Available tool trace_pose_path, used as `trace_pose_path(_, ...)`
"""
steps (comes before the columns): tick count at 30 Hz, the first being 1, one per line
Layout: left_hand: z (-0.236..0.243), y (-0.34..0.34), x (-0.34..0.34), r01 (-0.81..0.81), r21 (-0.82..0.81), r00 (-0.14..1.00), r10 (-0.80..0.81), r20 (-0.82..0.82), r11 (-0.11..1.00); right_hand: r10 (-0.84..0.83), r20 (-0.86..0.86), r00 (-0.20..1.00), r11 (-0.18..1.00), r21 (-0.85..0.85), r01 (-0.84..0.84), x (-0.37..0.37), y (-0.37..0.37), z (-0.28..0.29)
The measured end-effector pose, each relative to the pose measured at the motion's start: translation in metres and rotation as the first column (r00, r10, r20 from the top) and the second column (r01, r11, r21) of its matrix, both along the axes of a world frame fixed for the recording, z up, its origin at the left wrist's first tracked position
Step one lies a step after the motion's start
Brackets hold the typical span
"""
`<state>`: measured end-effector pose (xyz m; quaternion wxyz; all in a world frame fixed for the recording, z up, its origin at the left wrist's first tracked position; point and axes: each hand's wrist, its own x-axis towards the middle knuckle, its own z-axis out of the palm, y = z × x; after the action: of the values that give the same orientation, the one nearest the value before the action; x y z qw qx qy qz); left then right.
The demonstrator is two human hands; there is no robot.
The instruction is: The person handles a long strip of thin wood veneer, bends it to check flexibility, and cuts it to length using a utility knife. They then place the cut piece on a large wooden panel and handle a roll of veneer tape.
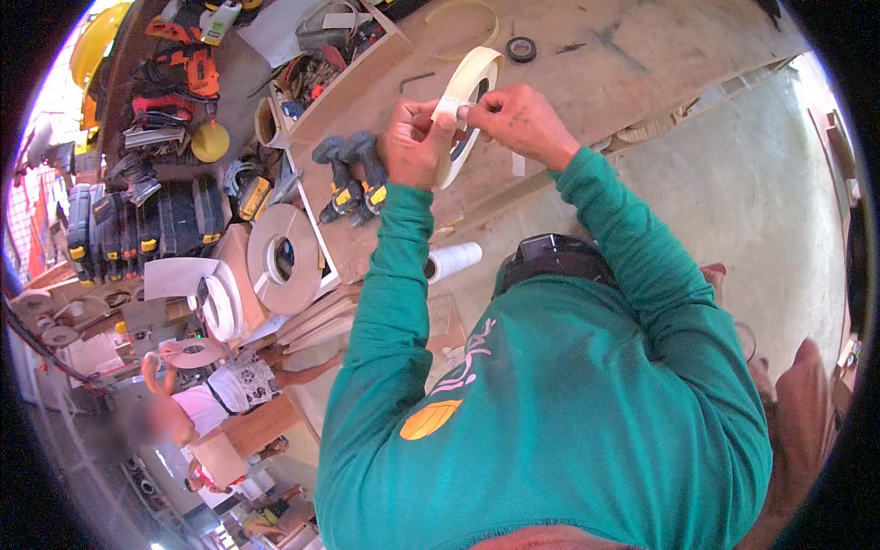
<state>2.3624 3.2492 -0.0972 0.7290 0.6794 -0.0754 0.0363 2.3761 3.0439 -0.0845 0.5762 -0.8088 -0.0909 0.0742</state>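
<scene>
Up over the wooden workbench (587, 101), a roll of cream-coloured strip (475, 69), which looks like edge banding or tape, is held upright between my hands. My left hand (417, 145) grips its near-left side, the thumb pressed on a whitish piece on the band. On the other side, the fingertips of my right hand (524, 121) pinch together at that same whitish piece. Fingers partly hide the lower part of the roll. Just left of my left hand stand two cordless drills (368, 170). A small black tape roll (521, 49) lies beyond my right hand.
At the left are an orange power tool (197, 73), tool cases (165, 220) and a large brown roll (298, 247). A white roll (456, 261) lies near my left forearm. Another person (215, 394) works at the lower left. A hex key (417, 79) rests on the bench.
</scene>
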Motion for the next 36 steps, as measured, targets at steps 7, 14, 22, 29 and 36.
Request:
trace_pose_path(7, 0.016, 0.002, 0.009, -0.179, 0.482, 0.982, 0.124, 0.145, 0.857, 0.167, -0.124, 0.978, 0.969, 0.206, -0.139, 0.012, 0.018, -0.010)
trace_pose_path(14, 0.017, 0.016, 0.004, -0.370, 0.667, 0.924, 0.180, 0.338, 0.647, 0.172, -0.157, 0.972, 0.939, 0.325, -0.113, 0.015, 0.045, -0.012)
trace_pose_path(22, -0.013, 0.026, 0.009, -0.473, 0.675, 0.853, 0.100, 0.513, 0.567, 0.293, -0.384, 0.876, 0.908, 0.398, -0.129, 0.018, 0.032, -0.135)
trace_pose_path(29, -0.002, 0.025, -0.006, -0.466, 0.686, 0.884, 0.264, 0.385, 0.559, -0.021, 0.140, 0.990, 0.883, -0.463, 0.084, 0.084, -0.156, -0.100)
trace_pose_path(36, 0.012, 0.004, -0.001, -0.381, 0.766, 0.919, 0.304, 0.252, 0.517, 0.123, 0.434, 0.893, 0.724, -0.654, 0.218, 0.245, -0.140, -0.119)
